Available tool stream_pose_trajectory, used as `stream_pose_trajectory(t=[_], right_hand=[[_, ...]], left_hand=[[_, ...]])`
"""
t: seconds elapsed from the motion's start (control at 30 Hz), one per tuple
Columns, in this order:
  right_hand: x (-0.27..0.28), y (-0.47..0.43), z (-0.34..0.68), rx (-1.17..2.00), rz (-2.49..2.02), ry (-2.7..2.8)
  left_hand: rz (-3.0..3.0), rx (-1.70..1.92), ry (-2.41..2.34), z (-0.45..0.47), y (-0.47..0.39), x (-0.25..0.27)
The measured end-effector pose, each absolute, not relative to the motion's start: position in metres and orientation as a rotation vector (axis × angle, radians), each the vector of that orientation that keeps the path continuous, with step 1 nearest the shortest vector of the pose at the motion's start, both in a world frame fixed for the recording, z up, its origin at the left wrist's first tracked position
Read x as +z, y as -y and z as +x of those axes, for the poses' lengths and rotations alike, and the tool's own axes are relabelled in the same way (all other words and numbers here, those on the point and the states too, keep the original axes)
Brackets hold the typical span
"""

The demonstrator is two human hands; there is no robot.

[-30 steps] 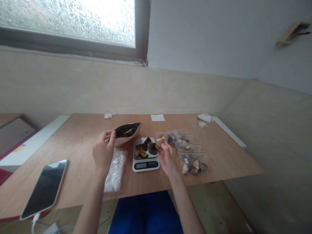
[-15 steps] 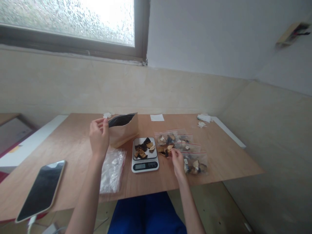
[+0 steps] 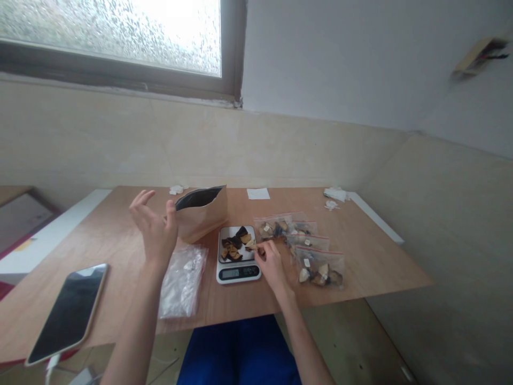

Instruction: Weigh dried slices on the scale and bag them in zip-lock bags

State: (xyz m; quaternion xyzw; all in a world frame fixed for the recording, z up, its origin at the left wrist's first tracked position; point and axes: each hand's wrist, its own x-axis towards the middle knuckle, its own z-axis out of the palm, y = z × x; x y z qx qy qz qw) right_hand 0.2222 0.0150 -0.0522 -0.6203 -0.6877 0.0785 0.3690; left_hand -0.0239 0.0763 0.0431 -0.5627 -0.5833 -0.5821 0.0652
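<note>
A: status on the scale (image 3: 238, 262)?
B: small digital unit, front centre of the wooden table (image 3: 360, 267). Platform carries a pile of dried slices (image 3: 236, 245), dark and tan mixed. Readout too small to read

A: hands?
B: right hand (image 3: 269, 261) sits at the platform's right edge, fingertips pinched on one tan slice (image 3: 252, 245) just over the pile. Left hand (image 3: 154, 224) is raised, fingers spread, holding nothing, thumb just beside the kraft pouch (image 3: 202, 214)

A: pouch stable?
B: stands upright on its own, mouth open, behind and left of the scale. Can't tell if the thumb actually touches it

A: how to do the placement right?
B: my read: lower the slice onto the middle of the pile, let go clean, lift the hand fully off the platform before trusting the number. Any finger resting on the pan skews it. One piece at a time near target

A: anything else nearby?
B: flat stack of empty clear bags (image 3: 182, 280) left of the scale, filled zip bags (image 3: 304, 243) in a row to its right, phone (image 3: 66, 313) on a cable near the left front edge. Keep the sleeve side clear of the filled bags
</note>
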Motion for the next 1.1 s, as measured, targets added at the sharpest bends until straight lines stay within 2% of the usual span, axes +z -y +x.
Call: stream_pose_trajectory(t=[0.2,0.43,0.77,0.97,1.1], right_hand=[[-0.071,-0.014,0.209,-0.002,-1.702,1.883],[-0.068,-0.004,0.229,0.224,-1.568,1.621],[-0.095,0.003,0.255,0.053,-1.778,1.707],[-0.099,-0.002,0.262,0.004,-1.838,1.694],[-0.098,-0.004,0.265,-0.027,-1.827,1.758]], left_hand=[[-1.636,-1.726,1.807,-0.017,-0.047,0.034],[-1.661,-1.689,1.936,-0.015,-0.020,0.002],[-2.073,-1.247,2.224,-0.008,-0.009,-0.086],[-2.205,-0.900,2.258,-0.008,-0.004,-0.103],[-2.187,-0.827,2.233,-0.007,-0.003,-0.104]])
